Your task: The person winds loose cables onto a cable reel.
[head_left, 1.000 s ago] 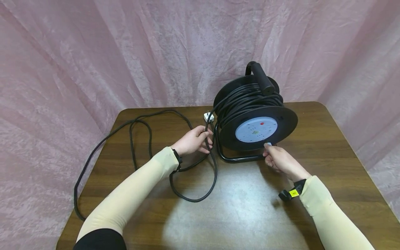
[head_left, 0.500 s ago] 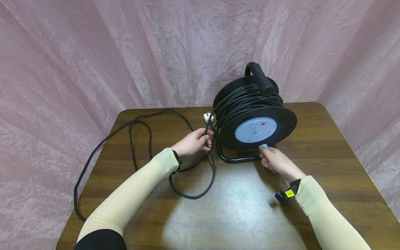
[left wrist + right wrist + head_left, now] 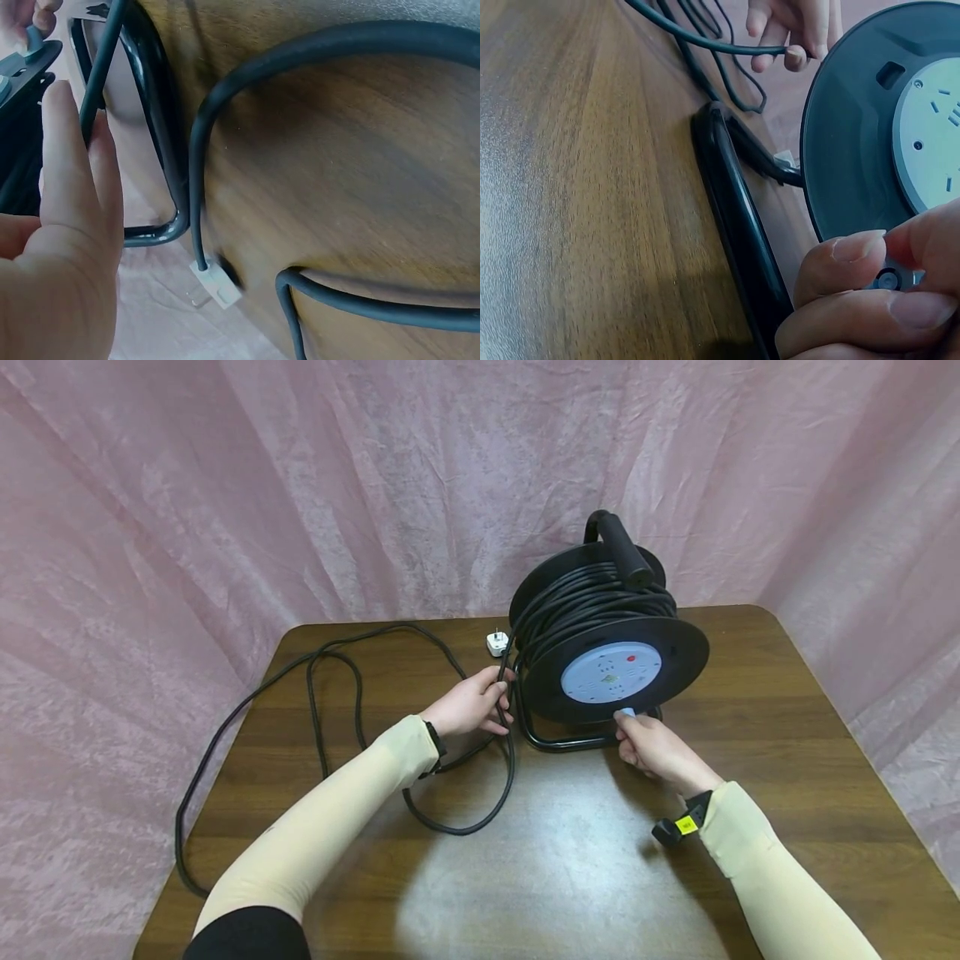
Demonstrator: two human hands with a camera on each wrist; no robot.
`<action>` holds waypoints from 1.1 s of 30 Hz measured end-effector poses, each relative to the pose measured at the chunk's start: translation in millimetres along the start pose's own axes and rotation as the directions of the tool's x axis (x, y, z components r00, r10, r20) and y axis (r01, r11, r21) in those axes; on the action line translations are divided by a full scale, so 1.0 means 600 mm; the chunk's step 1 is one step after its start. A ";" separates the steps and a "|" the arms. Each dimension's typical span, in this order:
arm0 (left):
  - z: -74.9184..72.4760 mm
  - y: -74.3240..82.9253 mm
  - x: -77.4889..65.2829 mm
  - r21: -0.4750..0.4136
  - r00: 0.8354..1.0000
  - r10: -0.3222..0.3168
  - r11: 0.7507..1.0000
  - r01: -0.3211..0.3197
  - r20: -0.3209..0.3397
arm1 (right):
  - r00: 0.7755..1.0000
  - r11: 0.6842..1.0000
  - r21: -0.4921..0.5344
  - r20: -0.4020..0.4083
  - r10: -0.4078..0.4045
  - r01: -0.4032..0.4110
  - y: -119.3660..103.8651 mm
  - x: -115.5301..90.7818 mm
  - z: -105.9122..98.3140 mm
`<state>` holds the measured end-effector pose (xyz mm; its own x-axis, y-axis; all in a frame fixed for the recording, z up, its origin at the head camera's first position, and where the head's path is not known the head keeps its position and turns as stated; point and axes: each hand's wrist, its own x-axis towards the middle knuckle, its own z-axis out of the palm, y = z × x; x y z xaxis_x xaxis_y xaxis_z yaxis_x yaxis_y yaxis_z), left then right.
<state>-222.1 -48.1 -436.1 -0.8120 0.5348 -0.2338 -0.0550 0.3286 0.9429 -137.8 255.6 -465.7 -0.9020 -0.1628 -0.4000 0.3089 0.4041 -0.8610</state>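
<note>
A black cable reel point(image 3: 686, 647) with a pale blue socket face point(image 3: 588, 681) stands on its tubular stand point(image 3: 566, 745), right of the middle of the table. My right hand point(image 3: 654, 748) pinches the small pale blue winding knob point(image 3: 627, 712) at the lower rim of the reel. Left of the reel, my left hand point(image 3: 468, 702) holds the black cable point(image 3: 510, 768) between thumb and fingers. From there the cable runs up onto the wound turns point(image 3: 581, 602) and down into a loose loop. In the left wrist view the cable passes between the fingers.
A white plug point(image 3: 497, 644) lies near the table's back edge, beside the reel. Loose cable point(image 3: 358, 693) curves across the left side of the wooden table point(image 3: 787, 760) to its left edge. The reel's carrying handle point(image 3: 628, 550) rises at the back, before a pink curtain point(image 3: 420, 485).
My right hand has moved left and slightly down with the knob, turning the reel a little. The front cable loop has shrunk slightly, while my left hand stays nearly in place on the cable.
</note>
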 end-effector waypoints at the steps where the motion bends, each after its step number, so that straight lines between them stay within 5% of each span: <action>1: 0.001 0.000 0.002 0.005 1.000 0.000 1.000 0.000 0.006 | 1.000 1.000 -0.004 -0.003 0.004 -0.004 0.000 0.000 0.000; 9: 0.003 -0.005 0.006 0.115 1.000 0.002 0.993 -0.004 0.018 | 1.000 1.000 -0.009 -0.017 0.024 -0.024 -0.003 0.000 0.002; 19: -0.002 -0.012 -0.010 0.014 0.998 0.031 0.999 -0.032 0.056 | 1.000 0.999 0.034 -0.005 0.031 -0.031 -0.002 0.008 0.023; 26: -0.006 -0.020 -0.011 -0.215 0.996 0.033 0.976 -0.014 0.088 | 1.000 0.996 0.090 -0.005 0.030 -0.030 -0.005 0.012 0.041; 33: -0.006 -0.022 -0.013 -0.183 0.994 0.036 0.983 -0.017 0.100 | 0.999 0.993 0.111 0.018 0.034 -0.036 -0.012 0.017 0.056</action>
<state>-217.0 -59.5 -445.6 -0.7511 0.6217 -0.2221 -0.1467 0.1709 0.9743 -138.9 220.9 -474.1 -0.8854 -0.1651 -0.4345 0.3724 0.3073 -0.8757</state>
